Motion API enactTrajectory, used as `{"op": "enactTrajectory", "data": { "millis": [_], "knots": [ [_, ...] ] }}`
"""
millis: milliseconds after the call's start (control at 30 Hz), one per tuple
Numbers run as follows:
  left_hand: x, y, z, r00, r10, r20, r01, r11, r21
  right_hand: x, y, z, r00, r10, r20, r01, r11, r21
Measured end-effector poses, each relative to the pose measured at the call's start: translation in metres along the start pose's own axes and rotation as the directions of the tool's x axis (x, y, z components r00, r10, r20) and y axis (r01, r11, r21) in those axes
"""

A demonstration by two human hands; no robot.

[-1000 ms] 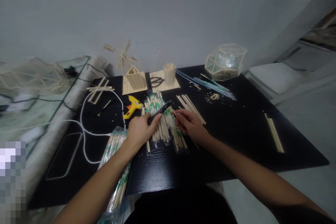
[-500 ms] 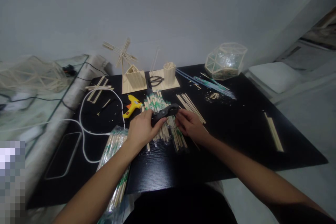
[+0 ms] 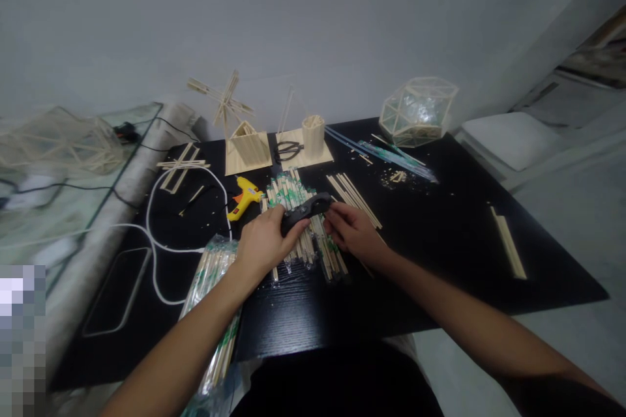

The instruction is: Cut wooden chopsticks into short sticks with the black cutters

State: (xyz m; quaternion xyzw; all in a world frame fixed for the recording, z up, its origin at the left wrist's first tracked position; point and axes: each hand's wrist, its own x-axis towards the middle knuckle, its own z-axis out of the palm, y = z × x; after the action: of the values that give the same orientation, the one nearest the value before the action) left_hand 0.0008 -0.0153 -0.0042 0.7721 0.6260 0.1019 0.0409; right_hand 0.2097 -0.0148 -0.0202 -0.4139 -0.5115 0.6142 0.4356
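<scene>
Cutter (image 3: 307,210), black, gripped in left hand (image 3: 264,242) over wrapped chopstick pile (image 3: 300,228) mid-tabletop (image 3: 440,254). Right hand (image 3: 353,232) pinching a stick at cutter's tip. Step: lining up a cut, probably. Next: needs stick steadied between blades, then squeeze.

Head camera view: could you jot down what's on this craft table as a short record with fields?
Surface: black table
Left hand: grips a black cutter
Right hand: rests on the pile of wrapped chopsticks, fingers at the cutter's tip
Left of the pile: yellow glue gun with white cord
Back edge: stick windmill house, stick cup, faceted stick dome
Near edge: bagged chopsticks
</scene>
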Motion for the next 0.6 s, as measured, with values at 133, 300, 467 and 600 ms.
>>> {"op": "enactTrajectory", "data": {
  "millis": [133,300,467,600],
  "knots": [
    [-0.0003,0.0027,-0.0031,0.999,-0.033,0.042,0.031,0.999,0.044,0.0001,0.0001,-0.0001,1.000,-0.007,-0.002,0.007,1.000,-0.022],
    [-0.0006,0.0028,-0.0040,0.999,-0.026,0.041,0.023,0.998,0.063,0.0002,-0.0004,-0.0008,1.000,0.006,0.013,-0.006,1.000,-0.015],
    [-0.0004,0.0007,-0.0022,1.000,0.008,0.011,-0.008,0.999,0.046,0.0011,0.0005,-0.0016,1.000,0.009,0.009,-0.008,1.000,-0.005],
    [-0.0003,0.0006,-0.0029,1.000,0.017,0.011,-0.017,0.999,0.044,0.0016,0.0013,-0.0022,1.000,0.001,0.005,-0.001,1.000,-0.015]
  ]
}}
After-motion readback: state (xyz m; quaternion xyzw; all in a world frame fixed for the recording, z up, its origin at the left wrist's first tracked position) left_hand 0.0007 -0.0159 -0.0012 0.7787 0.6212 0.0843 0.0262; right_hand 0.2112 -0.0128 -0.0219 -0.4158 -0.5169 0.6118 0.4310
